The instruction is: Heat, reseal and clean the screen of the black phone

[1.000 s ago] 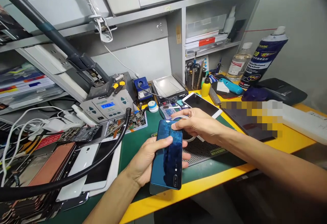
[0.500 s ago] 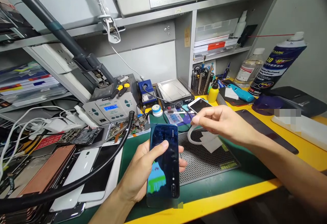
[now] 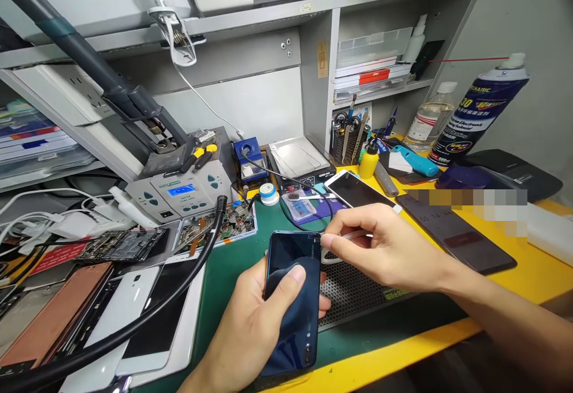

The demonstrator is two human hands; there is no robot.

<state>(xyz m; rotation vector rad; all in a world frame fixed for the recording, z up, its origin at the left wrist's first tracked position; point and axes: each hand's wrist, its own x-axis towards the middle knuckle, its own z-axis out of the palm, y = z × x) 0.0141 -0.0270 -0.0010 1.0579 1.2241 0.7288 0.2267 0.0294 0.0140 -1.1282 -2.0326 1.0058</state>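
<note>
My left hand [image 3: 253,321] is wrapped round a dark blue smartphone [image 3: 301,318], its thumb lying across the glossy back, where the brand lettering and camera show. The phone stands tilted over the front of the bench. At its upper right corner are the fingertips of my right hand [image 3: 389,249], pinched on a white curved strip [image 3: 332,257] that loops under the fingers. Whether the strip is a cable or a band I cannot tell, and its far end is hidden. Beneath my right hand lies a dark perforated mat [image 3: 351,294].
A black hose [image 3: 179,297] arches over several phones at the left. Behind stand a rework station [image 3: 188,193], an open tray of circuit boards [image 3: 224,226] and a white phone [image 3: 358,190]. A dark phone [image 3: 452,232] and a spray can [image 3: 481,112] are at the right.
My right hand has come left and down to the phone's upper corner with the white strip. The phone has shifted slightly lower and right in view, and its reflections have changed.
</note>
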